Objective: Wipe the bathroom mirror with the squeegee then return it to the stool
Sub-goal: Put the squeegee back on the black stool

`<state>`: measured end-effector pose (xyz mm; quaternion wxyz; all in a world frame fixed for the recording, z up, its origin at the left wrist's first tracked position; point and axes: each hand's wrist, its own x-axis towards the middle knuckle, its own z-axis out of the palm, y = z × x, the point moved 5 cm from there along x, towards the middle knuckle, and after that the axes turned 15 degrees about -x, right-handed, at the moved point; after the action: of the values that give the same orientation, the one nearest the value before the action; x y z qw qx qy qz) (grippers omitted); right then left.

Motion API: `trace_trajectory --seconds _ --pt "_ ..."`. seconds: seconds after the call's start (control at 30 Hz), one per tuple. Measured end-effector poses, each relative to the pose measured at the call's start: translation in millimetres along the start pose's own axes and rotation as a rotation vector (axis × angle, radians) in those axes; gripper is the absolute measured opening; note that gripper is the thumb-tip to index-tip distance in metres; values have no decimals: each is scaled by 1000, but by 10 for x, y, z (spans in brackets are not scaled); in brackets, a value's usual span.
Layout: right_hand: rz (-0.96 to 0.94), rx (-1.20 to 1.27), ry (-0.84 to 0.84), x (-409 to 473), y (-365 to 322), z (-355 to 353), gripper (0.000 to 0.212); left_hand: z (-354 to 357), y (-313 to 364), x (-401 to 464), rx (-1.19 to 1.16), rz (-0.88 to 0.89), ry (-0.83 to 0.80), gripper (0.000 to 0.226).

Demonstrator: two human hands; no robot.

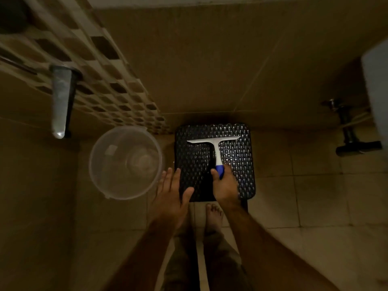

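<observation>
A white squeegee (215,144) with a blue grip lies flat on the black woven stool (239,164), its blade toward the wall. My right hand (225,185) is closed around the blue end of the handle. My left hand (171,194) hovers flat with fingers spread over the stool's left edge, holding nothing. No mirror appears in this view.
A clear plastic bucket (126,162) stands on the floor left of the stool. A towel bar fitting (62,101) juts from the patterned tile wall at left. Dark pipework and a valve (350,131) sit at right beside a white fixture (378,91). My bare feet (213,217) are below the stool.
</observation>
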<state>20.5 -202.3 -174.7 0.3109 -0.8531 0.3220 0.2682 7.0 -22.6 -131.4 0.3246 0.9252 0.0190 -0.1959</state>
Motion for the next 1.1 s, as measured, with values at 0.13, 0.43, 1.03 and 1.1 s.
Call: trace_trajectory --seconds 0.13,0.43,1.03,1.1 --pt "11 -62 14 43 37 35 37 50 -129 20 10 17 21 73" --pt "29 -197 -35 196 40 123 39 131 -222 152 25 7 -16 77" --pt "-24 -235 -22 278 36 188 52 171 -292 177 58 26 -31 77" --pt "-53 -234 6 273 37 183 61 148 -263 169 55 39 -19 74"
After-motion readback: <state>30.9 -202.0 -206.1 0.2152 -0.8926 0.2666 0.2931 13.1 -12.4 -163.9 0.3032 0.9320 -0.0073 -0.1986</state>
